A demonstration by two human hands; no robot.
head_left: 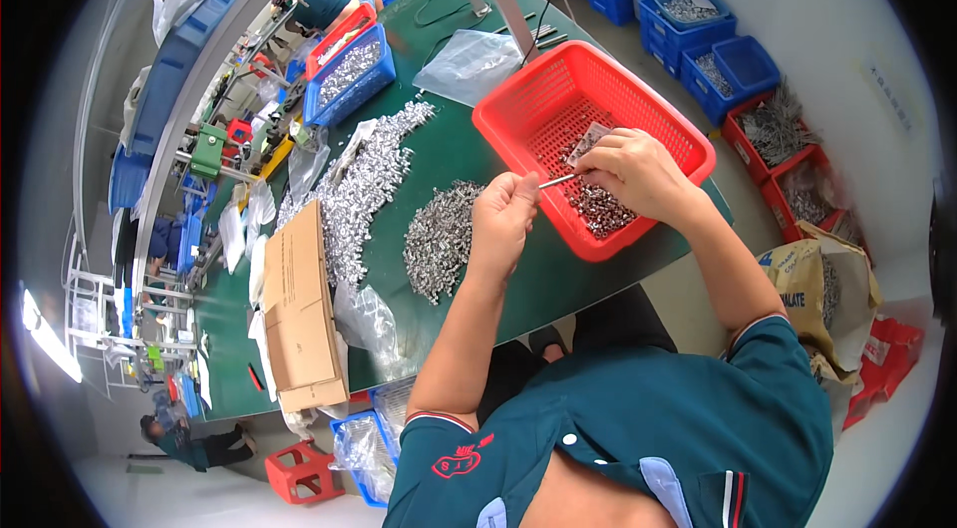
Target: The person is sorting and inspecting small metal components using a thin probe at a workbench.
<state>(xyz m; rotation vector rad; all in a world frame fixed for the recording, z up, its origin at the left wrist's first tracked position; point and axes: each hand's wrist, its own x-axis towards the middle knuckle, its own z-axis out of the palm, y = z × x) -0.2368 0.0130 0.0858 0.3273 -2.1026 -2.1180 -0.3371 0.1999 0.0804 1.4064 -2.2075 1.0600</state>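
Note:
Between my two hands runs a thin silvery metal rod [556, 181], lying nearly level over the left side of a red plastic basket [646, 119]. Its left end is pinched in my left hand [503, 219], thumb and fingers closed. My right hand [638, 174] grips the other end with bent fingers, hiding its tip. Many small shiny metal parts [604, 211] lie in the basket under my right hand, along with a pale printed slip [588, 143]. A round heap of small metal pieces [439, 241] sits on the green table [439, 34], left of my left hand.
A longer pile of silvery parts [364, 184] spreads farther left, beside a flattened cardboard box [297, 304]. Clear plastic bags [474, 64] lie around. A blue bin of parts [349, 79] stands at the far side. Stacked blue crates [688, 29] line the right wall. Other people work beyond.

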